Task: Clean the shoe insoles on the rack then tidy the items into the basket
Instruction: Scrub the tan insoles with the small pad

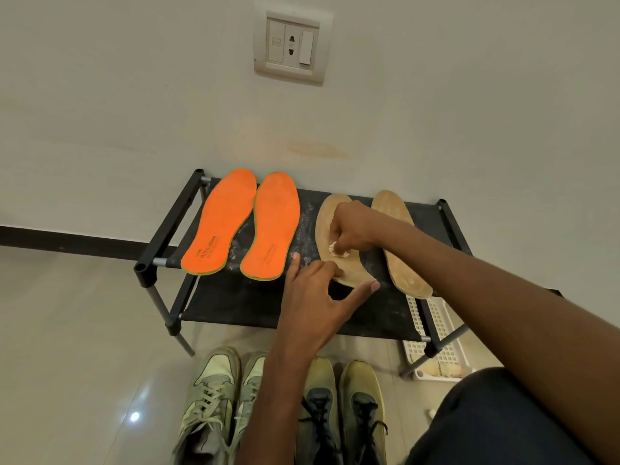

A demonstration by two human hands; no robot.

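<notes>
On the top shelf of the black shoe rack, 4 insoles lie side by side, toes toward the wall. At 9 o'clock of the shelf sit the 2 orange insoles, just beside each other; at 3 o'clock sit the 2 tan insoles, slightly apart. Your right hand comes in from 4 o'clock and rests over the left tan insole, its fingers curled and pinching a small whitish wad against the insole's middle. Your left hand reaches up from 6 o'clock, fingers spread, fingertips touching that same insole at its heel end, with the thumb stretched out toward 3 o'clock under the heel. White powdery specks dust the dark shelf fabric between the orange and tan pairs. At 5 o'clock of the rack, on the floor partly under its frame, stands the white perforated basket, with something pale inside at its near end that you cannot make out. At 6 o'clock, on the tiled floor, 2 pairs of sneakers stand in a row. At 12 o'clock a wall socket plate is fixed to the wall.
</notes>
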